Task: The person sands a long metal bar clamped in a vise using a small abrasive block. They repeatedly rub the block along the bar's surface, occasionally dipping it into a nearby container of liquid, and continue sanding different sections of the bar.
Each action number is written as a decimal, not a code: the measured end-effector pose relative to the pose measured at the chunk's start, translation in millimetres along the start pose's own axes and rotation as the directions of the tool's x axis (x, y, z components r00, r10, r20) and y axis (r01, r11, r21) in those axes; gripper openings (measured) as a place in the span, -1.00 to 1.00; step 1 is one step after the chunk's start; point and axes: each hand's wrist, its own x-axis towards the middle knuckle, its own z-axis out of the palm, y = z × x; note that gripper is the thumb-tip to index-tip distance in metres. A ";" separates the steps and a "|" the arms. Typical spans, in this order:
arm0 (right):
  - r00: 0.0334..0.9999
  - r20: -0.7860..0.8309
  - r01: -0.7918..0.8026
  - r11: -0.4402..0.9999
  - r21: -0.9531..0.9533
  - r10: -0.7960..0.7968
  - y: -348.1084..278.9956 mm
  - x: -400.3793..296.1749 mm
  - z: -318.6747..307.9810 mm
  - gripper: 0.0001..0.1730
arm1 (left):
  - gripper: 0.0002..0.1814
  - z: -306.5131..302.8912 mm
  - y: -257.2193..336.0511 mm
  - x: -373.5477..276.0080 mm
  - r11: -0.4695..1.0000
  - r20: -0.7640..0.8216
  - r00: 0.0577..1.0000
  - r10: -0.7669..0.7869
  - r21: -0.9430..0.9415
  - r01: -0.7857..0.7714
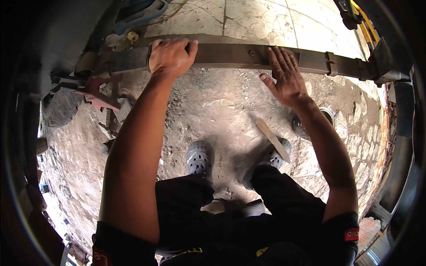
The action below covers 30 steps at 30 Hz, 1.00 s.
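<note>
A long dark metal beam (229,55) runs across the upper part of the view. Around its left portion my left hand (173,56) is curled, knuckles up, gripping it. My right hand (284,71) lies flat on the beam farther right, fingers extended and thumb apart, holding nothing. Between the hands, a small bolt or nut (252,53) shows on the beam's face. Below my right hand, a flat strip of wood or metal (272,139) stands out against the ground, its lower end over my right clog (278,158).
A metal can (301,128) stands by my right forearm. At left are a reddish metal bracket (101,94) and a dark rounded object (63,108). Beyond the beam lie a blue object (141,15) and cracked tiles (256,20). Dark metal framing (404,109) rises at right.
</note>
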 end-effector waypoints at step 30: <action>0.988 -0.146 -0.057 0.996 -0.068 0.046 12.3 -9.9 2.3 -0.04 | -0.49 -1.5 4.8 2.2 0.999 0.007 1.000 -0.012 0.033 0.012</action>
